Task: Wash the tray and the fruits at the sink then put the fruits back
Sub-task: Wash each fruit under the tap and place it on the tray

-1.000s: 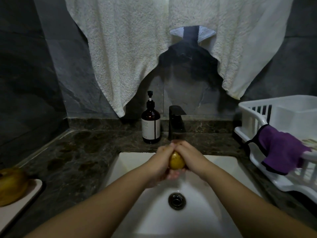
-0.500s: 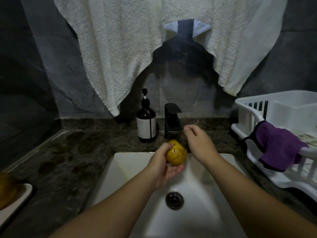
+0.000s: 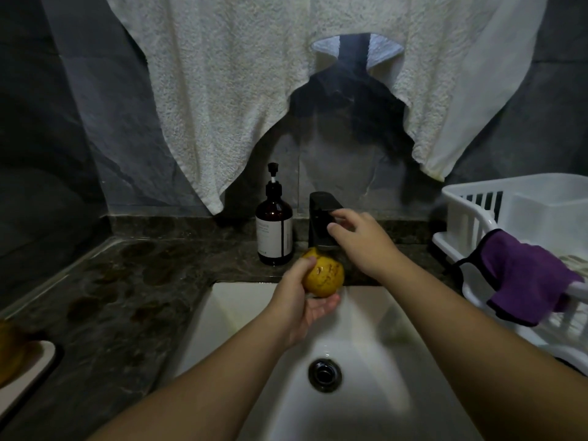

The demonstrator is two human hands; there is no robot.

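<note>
The yellow fruit (image 3: 323,275), speckled brown, sits above the back edge of the white sink (image 3: 375,329), just below the black faucet (image 3: 323,218); the left hand (image 3: 299,305) is the grip grasping it, thumb over the top and fingers curled beneath. The right hand (image 3: 359,238) reaches to the faucet, fingers loosely bent at its handle; whether that grip clasps the handle or only touches it I cannot tell. A brown pump bottle (image 3: 274,232) stands on the desk (image 3: 127,281) just left of the faucet; a tray (image 3: 28,367) bearing another yellow fruit (image 3: 9,348) lies at the desk's left edge; a white rack (image 3: 471,218) with a purple cloth (image 3: 528,278) draped over its rim stands at the right edge; white towels (image 3: 229,74) hang on the wall above.
</note>
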